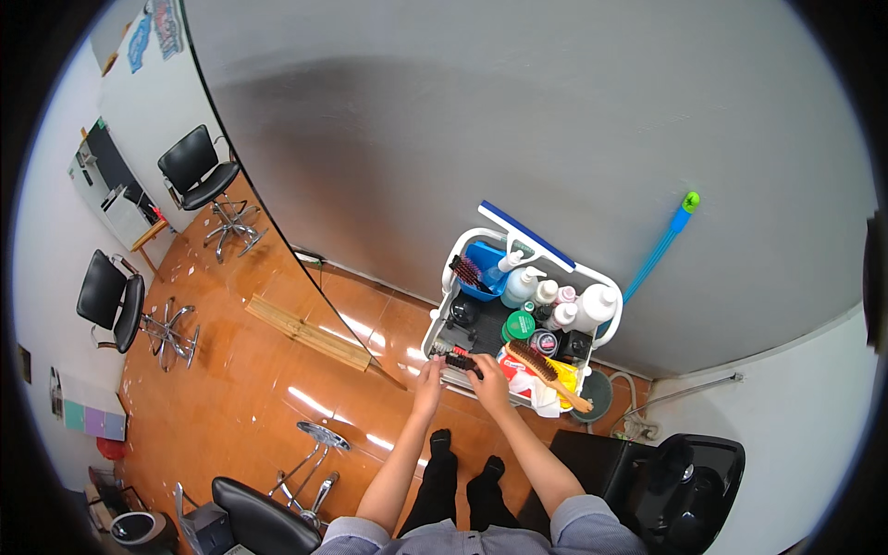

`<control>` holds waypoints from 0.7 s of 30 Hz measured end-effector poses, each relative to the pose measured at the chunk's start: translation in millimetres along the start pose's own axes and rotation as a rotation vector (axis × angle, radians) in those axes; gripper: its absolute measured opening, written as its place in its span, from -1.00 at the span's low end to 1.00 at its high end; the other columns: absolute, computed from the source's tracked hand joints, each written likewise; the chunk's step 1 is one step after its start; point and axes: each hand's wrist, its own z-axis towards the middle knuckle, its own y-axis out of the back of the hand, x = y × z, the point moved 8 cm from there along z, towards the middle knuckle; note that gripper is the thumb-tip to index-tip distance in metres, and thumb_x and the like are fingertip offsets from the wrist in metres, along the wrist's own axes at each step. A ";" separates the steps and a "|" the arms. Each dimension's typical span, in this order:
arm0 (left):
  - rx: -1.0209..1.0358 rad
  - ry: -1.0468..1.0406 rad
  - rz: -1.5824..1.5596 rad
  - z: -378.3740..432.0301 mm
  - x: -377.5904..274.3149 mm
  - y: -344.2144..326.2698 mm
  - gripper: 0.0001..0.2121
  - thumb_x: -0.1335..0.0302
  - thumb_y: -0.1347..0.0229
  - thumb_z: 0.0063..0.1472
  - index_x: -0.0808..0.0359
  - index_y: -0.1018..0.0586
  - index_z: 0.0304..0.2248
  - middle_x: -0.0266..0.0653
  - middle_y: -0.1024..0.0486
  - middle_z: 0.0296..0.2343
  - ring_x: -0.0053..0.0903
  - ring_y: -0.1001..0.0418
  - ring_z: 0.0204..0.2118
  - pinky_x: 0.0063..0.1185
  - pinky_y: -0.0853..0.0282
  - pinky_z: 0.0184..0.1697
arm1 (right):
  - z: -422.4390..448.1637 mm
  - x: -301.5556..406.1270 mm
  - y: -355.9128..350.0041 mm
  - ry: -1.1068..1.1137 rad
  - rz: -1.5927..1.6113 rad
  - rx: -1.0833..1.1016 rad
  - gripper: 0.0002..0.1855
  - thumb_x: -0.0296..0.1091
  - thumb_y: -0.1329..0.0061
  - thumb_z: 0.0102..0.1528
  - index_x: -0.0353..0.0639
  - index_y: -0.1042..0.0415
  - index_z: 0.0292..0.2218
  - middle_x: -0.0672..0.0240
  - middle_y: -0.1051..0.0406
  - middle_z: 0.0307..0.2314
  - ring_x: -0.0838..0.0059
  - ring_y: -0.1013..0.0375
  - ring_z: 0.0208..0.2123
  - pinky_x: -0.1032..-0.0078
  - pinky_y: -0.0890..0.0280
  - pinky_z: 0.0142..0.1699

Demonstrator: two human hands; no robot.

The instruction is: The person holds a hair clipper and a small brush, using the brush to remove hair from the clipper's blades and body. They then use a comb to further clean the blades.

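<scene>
Over the near left edge of a white plastic cart tray [454, 251], my left hand [429, 388] and my right hand [491, 381] hold a small black object [459, 361] between them, perhaps a comb or clip. Its exact kind is too small to tell. Beside my right hand lies a wooden-handled bristle brush [531, 359]. In the tray stand a green-lidded jar [519, 325], a pump bottle [520, 286] and several other bottles. A blue bin [485, 257] there holds a hairbrush [466, 272] and a spray bottle.
A blue-edged squeegee [527, 236] lies across the tray's far rim. A blue pole [652, 257] leans on the grey wall. Right of me is a black shampoo basin [707, 485]; at lower left, a black salon chair [267, 513] and a chrome footrest [323, 436]. A mirror fills the left.
</scene>
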 end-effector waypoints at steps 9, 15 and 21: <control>0.153 -0.246 0.768 57.4 -26.0 -16.6 -0.64 0.21 0.16 0.15 0.34 -0.51 -0.34 -0.06 -0.38 -0.26 -0.20 -0.24 -0.17 -0.46 -0.09 -0.10 | 17.5 -83.7 -49.3 -0.487 0.221 0.029 -0.62 -0.29 -0.06 -0.10 -0.32 -0.30 -0.28 0.19 -0.42 -0.59 0.46 -0.42 -0.56 0.56 -0.28 -0.45; 0.133 -0.271 1.044 56.0 -23.8 -28.1 -0.60 0.13 0.15 0.12 0.29 -0.49 -0.26 -0.13 -0.32 -0.21 -0.23 -0.14 -0.13 -0.39 -0.02 -0.08 | 15.4 -100.7 -59.2 -0.607 0.129 0.019 -0.68 -0.26 -0.04 -0.10 -0.38 -0.38 -0.39 0.14 -0.41 -0.60 0.30 -0.42 -0.55 0.49 -0.29 -0.43; 0.115 -0.246 1.051 54.4 -20.7 -27.8 -0.59 0.14 0.15 0.12 0.29 -0.46 -0.22 -0.16 -0.27 -0.19 -0.27 -0.09 -0.10 -0.35 0.02 -0.06 | 23.2 -84.1 -51.8 -0.500 -0.048 0.019 -0.69 -0.24 0.01 -0.08 -0.35 -0.41 -0.39 0.14 -0.36 -0.60 0.23 -0.36 -0.52 0.42 -0.25 -0.38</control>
